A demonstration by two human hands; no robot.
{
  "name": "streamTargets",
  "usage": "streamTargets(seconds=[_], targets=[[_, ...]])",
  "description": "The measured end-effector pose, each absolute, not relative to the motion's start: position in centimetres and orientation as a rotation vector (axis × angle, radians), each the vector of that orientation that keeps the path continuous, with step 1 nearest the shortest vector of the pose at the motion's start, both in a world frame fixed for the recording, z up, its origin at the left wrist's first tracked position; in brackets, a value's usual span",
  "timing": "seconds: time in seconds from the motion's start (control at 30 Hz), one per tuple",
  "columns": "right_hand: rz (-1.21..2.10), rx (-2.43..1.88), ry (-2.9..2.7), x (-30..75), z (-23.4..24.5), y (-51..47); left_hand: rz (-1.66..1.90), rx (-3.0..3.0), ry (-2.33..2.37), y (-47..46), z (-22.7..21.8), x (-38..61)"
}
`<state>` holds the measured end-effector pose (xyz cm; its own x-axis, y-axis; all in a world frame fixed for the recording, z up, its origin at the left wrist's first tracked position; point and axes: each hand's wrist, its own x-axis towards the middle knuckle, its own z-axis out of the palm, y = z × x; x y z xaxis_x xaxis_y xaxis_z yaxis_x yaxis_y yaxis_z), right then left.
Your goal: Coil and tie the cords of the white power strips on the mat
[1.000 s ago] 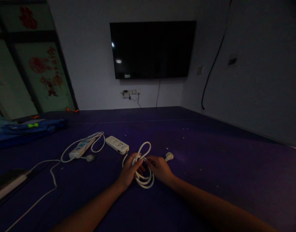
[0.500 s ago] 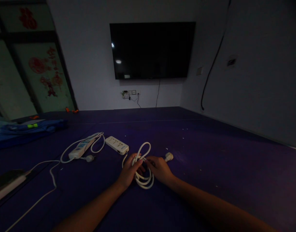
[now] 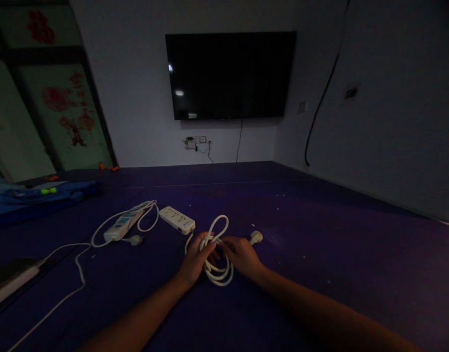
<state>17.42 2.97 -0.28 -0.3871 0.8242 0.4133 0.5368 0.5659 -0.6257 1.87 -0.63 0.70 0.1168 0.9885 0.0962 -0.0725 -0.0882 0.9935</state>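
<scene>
At the frame's lower centre, the left hand (image 3: 195,261) clasps a coiled white cord (image 3: 220,283) and the right hand (image 3: 244,256) pinches its strands; it looks light and springy, best gripped across all loops.

View turned very slightly right, wall-mounted television (image 3: 231,76) a touch further left

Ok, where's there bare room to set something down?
Widest is the purple surface between the plug beyond the right hand and the right wall, bar small specks. Crowded: left of the left hand, with power strips and loose cords.
</scene>
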Motion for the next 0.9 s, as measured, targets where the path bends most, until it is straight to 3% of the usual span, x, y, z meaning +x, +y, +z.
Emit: streamTargets(seconds=[0.9], targets=[[0.447, -1.101, -2.094, 17.28, -0.39, 3.10, 1.230, 1.289, 1.036, -0.85, 1.03, 1.89]])
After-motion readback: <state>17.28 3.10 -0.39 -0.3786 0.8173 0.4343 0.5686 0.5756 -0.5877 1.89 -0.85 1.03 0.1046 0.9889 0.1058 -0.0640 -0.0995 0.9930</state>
